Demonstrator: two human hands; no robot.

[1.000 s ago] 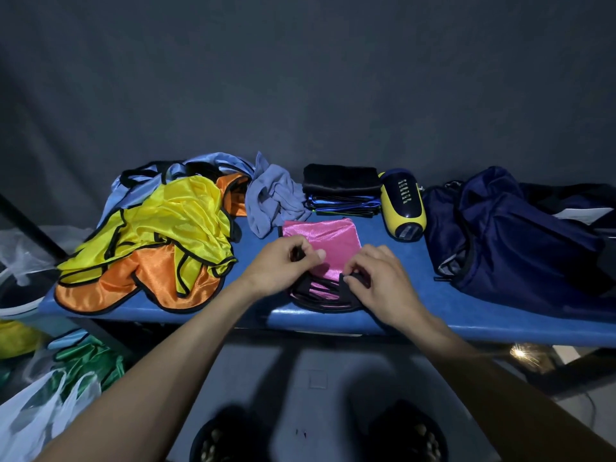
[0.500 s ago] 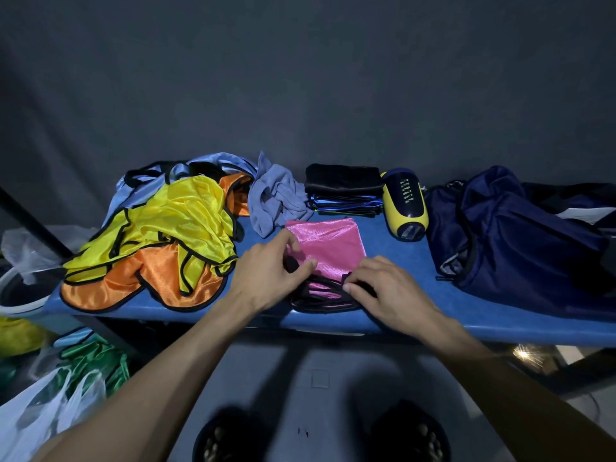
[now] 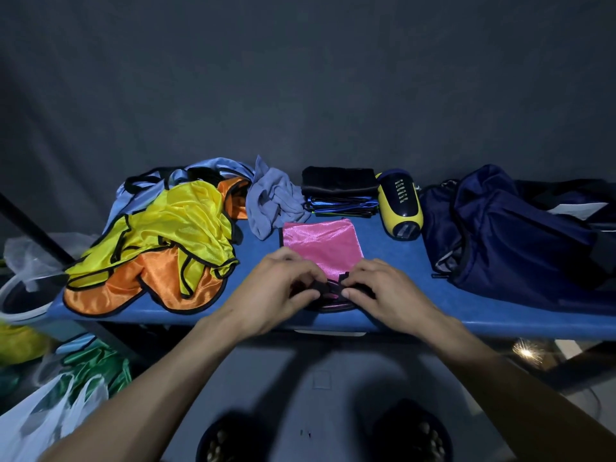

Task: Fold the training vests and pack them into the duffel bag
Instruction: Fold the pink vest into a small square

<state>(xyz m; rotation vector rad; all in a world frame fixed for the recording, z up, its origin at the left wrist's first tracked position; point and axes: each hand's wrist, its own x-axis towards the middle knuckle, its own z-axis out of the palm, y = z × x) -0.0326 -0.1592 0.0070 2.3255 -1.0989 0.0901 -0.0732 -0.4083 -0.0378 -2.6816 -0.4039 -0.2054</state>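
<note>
Pink vest (image 3: 322, 244) lies partly folded at the near-centre of the blue worktop (image 3: 483, 310), its far half flat and square, its black-trimmed near end bunched under your hands. Your left hand (image 3: 281, 288) and right hand (image 3: 383, 290) sit close together at that near end, fingers (image 3: 348, 285) curled and pinching the black strap trim; neither hand is spread wide. Step in hand, as I read it: tucking the straps in before the next fold of the pink vest. Task is well short of done. A loose heap of yellow vest (image 3: 180, 225) over orange vest (image 3: 110, 295), with a light blue vest (image 3: 213, 165) behind, waits at your left, unfolded. A grey cloth (image 3: 273, 201) sits just beyond the pink vest; a folded stack (image 3: 338, 191) of dark pieces lies behind it, beside a yellow-and-navy cylinder (image 3: 400, 208). The navy duffel bag (image 3: 520, 228) rests at the right end of the worktop, well apart from your hands; whether its opening is unzipped wide enough I cannot tell. Next move likely calls for laying the trim flat and bringing the near end over the far half with edges matched. The fabric looks slick, so expect it to slide open unless you keep a palm on it.
</note>
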